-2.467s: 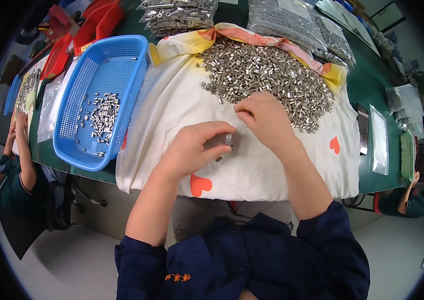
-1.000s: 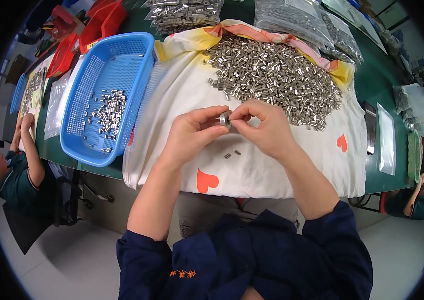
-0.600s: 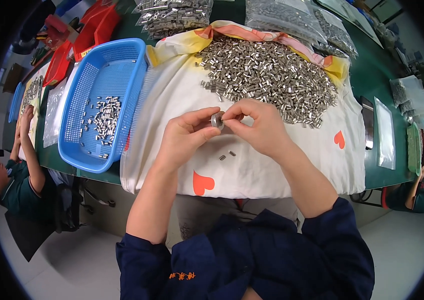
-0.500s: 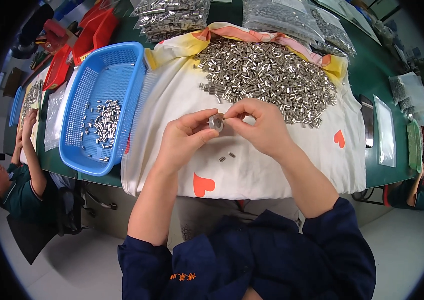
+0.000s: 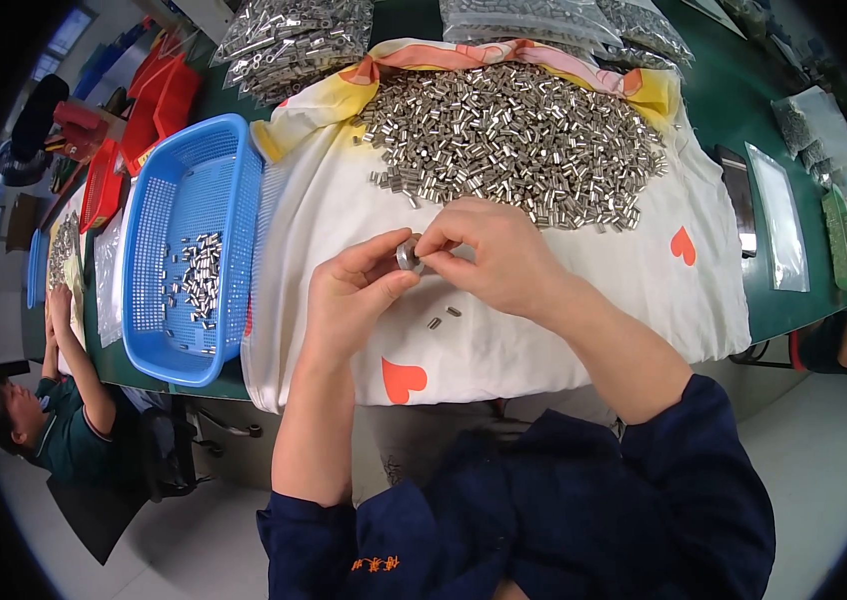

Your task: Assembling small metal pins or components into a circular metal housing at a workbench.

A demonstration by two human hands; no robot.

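Observation:
Between the thumb and fingers of my left hand (image 5: 346, 292) is a thick round metal ring (image 5: 407, 255), held on edge above the cloth. My right hand (image 5: 492, 252) pinches right against the ring's face; its fingertips hide whatever is between them. Just below the hands, two small metal cylinders (image 5: 435, 323) lie apart from the rest on the white cloth (image 5: 564, 320). Beyond my hands spreads a big pile of similar short metal cylinders (image 5: 524, 145).
On the left stands a blue perforated basket (image 5: 252, 190) with more cylinders inside. Bags of metal parts (image 5: 294, 40) line the far side. To the right lie a dark phone-like object (image 5: 737, 195) and a clear plastic bag (image 5: 776, 220). A co-worker (image 5: 64, 410) sits at far left.
My right fingertips have closed in over the ring's face, which showed more openly before. The whole view has shifted slightly; the two loose cylinders still lie on the cloth.

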